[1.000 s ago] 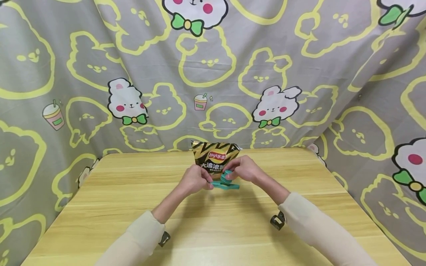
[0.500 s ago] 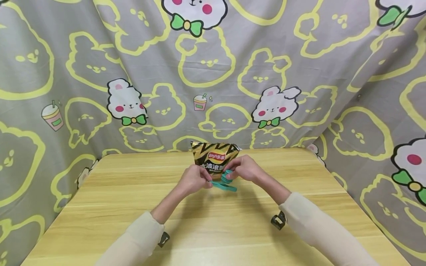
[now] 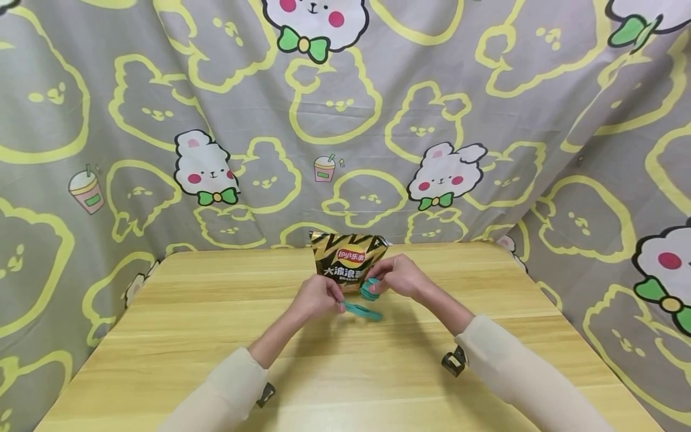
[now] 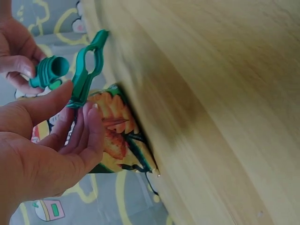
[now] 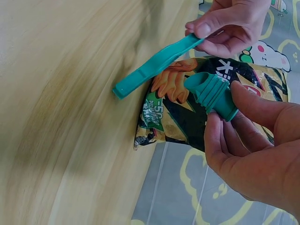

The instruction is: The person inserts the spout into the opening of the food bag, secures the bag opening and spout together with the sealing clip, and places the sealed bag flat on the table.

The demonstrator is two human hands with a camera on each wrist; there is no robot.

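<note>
In the head view my left hand (image 3: 318, 297) pinches one end of a long teal bag clip (image 3: 363, 311), held tilted above the table. The left wrist view shows a rounded opening midway along the clip. My right hand (image 3: 400, 276) holds a ribbed teal spout (image 3: 370, 290) between thumb and fingers. Seen from the right wrist, the hollow spout (image 5: 213, 93) is apart from the clip (image 5: 152, 65). Right behind both hands a black-and-gold Lay's chip bag (image 3: 345, 258) stands upright, its lower part partly hidden by them.
The wood-grain table (image 3: 345, 372) spreads around and in front of the hands. A grey curtain (image 3: 345, 120) with yellow outlines and cartoon animals hangs behind the table and along its sides. Dark wrist devices sit under both sleeves.
The clip's free end has swung down and toward me, widening the gap between clip and spout. Both hands keep their holds, and the chip bag stays in place.
</note>
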